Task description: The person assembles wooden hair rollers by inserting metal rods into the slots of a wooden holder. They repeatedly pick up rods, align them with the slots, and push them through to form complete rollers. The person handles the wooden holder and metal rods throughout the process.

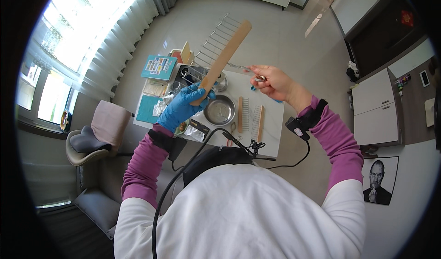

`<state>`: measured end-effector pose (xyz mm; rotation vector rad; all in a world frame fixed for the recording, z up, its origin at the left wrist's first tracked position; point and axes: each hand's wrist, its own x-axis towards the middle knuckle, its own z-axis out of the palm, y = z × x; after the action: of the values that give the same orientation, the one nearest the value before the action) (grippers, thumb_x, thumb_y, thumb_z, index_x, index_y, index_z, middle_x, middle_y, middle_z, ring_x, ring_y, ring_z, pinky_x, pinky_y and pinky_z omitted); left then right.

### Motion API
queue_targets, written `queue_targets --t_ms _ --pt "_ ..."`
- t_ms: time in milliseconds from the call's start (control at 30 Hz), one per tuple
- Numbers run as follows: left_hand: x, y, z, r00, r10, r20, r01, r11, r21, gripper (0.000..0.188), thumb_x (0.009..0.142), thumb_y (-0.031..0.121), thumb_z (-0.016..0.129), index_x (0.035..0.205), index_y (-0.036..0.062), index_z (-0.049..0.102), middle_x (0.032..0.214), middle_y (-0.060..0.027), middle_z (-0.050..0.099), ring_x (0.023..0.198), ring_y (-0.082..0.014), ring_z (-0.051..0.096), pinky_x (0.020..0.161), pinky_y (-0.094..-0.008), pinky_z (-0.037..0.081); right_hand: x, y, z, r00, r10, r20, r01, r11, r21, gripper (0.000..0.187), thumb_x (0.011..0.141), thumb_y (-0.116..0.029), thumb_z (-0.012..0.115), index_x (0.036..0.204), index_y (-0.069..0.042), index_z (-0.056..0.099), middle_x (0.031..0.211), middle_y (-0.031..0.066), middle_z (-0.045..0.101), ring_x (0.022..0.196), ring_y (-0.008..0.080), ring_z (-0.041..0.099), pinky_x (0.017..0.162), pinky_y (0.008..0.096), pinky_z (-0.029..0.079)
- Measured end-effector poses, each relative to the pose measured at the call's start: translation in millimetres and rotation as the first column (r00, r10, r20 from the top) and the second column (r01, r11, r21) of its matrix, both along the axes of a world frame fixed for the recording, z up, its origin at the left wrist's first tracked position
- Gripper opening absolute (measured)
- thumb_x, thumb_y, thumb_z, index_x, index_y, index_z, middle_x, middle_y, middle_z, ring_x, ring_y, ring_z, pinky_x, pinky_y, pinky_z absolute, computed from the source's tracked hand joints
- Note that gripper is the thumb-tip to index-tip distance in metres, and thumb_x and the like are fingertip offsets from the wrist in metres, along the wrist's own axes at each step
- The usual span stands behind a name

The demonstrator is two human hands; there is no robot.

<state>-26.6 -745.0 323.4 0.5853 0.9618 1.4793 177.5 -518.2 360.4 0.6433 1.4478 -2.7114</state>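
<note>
My left hand [186, 103], in a blue glove, is closed round the lower end of a long flat wooden bar [227, 52]. A row of thin metal prongs [212, 42] sticks out along the bar's left side, like a comb. My bare right hand [275, 83] is closed in a pinch on a thin metal tool [240, 67]. Its slim tip points left toward the bar; most of it is hidden by my fingers, so I cannot tell its exact kind. Below the hands, a round steel bowl [207, 112] stands on the white table [274, 121].
Two smaller wooden combs with metal prongs [240, 115] [261, 123] lie right of the bowl. At the left are a blue boxed book [158, 68], a teal mat [147, 109] and white tissue [159, 108]. A chair [109, 121] stands left of the table. Black cables [255, 146] lie at the near edge.
</note>
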Motion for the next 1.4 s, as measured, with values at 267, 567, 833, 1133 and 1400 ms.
queue_targets --t_ms 267,567,833,1133,1400 --pt "-1 3 -5 1.000 -0.016 0.020 0.015 0.999 0.041 0.039 0.091 0.022 0.061 0.121 -0.0005 0.051 0.098 -0.0094 0.064 0.080 -0.0088 0.059 0.065 -0.0184 0.047 0 -33 3 0.992 -0.009 -0.129 0.118 0.481 0.869 0.051 0.096 -0.037 0.051 0.124 0.006 0.046 0.085 0.0052 0.053 0.053 0.0035 0.033 0.048 0.0163 0.033" --pt "8 1 2 0.998 -0.066 0.018 0.065 0.997 0.050 0.039 0.091 0.022 0.061 0.121 0.0006 0.051 0.099 -0.0084 0.063 0.079 -0.0085 0.057 0.064 -0.0193 0.047 1 -4 -3 0.990 0.125 -0.062 -0.127 0.991 -0.038 0.054 0.095 -0.044 0.048 0.105 0.008 0.058 0.078 0.0058 0.057 0.051 0.0040 0.035 0.046 0.0162 0.034" --pt "7 2 0 0.999 -0.010 -0.036 0.013 0.998 0.058 0.043 0.090 0.023 0.062 0.125 0.0009 0.050 0.100 -0.0072 0.063 0.079 -0.0080 0.057 0.065 -0.0200 0.047 -3 -15 -6 0.975 -0.196 -0.106 0.223 0.880 0.419 0.050 0.084 -0.040 0.068 0.109 0.002 0.056 0.104 0.0111 0.054 0.075 0.0106 0.057 0.061 0.0200 0.050" --pt "8 1 0 0.997 0.016 0.078 -0.019 0.999 0.038 0.039 0.091 0.021 0.061 0.123 0.0013 0.051 0.102 -0.0065 0.063 0.079 -0.0072 0.058 0.069 -0.0178 0.050 0 -21 -8 0.920 0.088 -0.381 0.382 -0.407 0.830 0.041 0.077 -0.022 0.073 0.112 -0.009 0.057 0.110 0.0087 0.053 0.091 0.0222 0.059 0.079 0.0339 0.051" --pt "17 4 6 0.998 -0.001 0.055 0.000 1.000 0.023 0.034 0.092 0.019 0.059 0.120 0.0017 0.053 0.101 -0.0063 0.064 0.084 -0.0073 0.060 0.069 -0.0167 0.051 -3 -24 -6 0.893 0.198 -0.403 0.410 -0.725 0.553 0.039 0.076 -0.029 0.072 0.107 -0.007 0.061 0.092 0.0022 0.058 0.080 0.0179 0.056 0.078 0.0351 0.043"
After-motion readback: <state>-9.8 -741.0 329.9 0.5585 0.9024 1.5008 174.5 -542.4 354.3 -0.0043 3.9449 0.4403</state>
